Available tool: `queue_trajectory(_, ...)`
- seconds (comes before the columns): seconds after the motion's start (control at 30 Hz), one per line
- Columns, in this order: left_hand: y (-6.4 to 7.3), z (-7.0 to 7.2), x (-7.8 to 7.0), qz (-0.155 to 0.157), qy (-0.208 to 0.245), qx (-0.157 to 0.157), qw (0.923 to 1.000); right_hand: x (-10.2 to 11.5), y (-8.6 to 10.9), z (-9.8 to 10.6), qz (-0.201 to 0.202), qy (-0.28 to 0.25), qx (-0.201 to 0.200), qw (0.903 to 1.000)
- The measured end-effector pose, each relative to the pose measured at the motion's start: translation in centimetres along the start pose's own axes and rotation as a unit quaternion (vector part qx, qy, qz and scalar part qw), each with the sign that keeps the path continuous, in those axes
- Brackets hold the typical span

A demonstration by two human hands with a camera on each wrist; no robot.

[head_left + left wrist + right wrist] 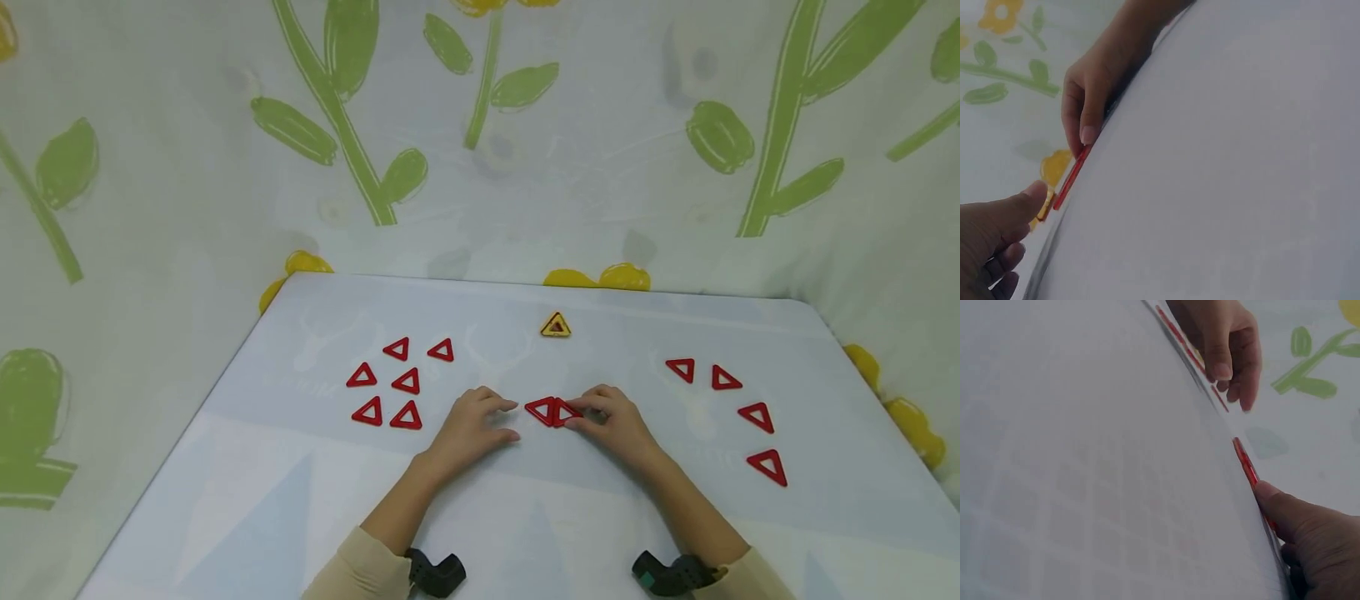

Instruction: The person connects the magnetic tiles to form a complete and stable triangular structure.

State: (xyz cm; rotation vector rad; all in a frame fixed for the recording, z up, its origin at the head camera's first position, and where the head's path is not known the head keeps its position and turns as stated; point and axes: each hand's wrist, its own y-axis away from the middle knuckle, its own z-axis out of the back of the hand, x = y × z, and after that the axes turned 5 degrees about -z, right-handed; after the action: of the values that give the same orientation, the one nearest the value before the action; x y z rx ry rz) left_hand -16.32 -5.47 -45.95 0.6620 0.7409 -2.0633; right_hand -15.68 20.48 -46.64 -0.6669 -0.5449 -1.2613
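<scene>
Nearest us, left to right, a beige left sleeve (363,567), a black left wrist device (437,573), a black right wrist device (671,575) and a beige right sleeve (750,579) reach over a pale tabletop (540,483).
On the left we see six loose red triangular pieces with pale centres (416,382). Beside them, the left hand (472,425) has thumb and fingers apart, holding nothing, its tips just beside a red triangle pointing left (538,417). That one lies edge to edge with a red triangle pointing right (558,413), and behind this pair we find a yellow triangular piece with a darker middle (556,333). The right hand (618,421) pinches the right-pointing triangle between thumb and fingers. Farther right, we count four scattered red triangular pieces (752,408), well apart from the pair.
</scene>
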Motion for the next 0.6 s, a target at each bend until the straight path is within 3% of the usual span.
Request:
queue_trajectory(0.13,1.6,0.9,0.4,-0.016,-0.010,-0.033,0.9993,0.1,0.0,-0.1,-0.003,-0.010,0.001,0.9999)
queue_trajectory(0.23,2.5,1.4,0.7,-0.008,-0.013,-0.054,0.9984,0.1,0.1,-0.2,-0.001,-0.009,0.000,1.0000)
queue_trajectory(0.47,3.7,3.1,0.8,0.069,0.006,-0.077,0.9946,0.1,0.1,-0.2,0.009,-0.003,-0.012,0.9999)
queue_trajectory(0.6,4.2,4.1,1.1,0.094,0.002,-0.088,0.9916,0.0,0.1,-0.1,0.011,0.002,-0.016,0.9998)
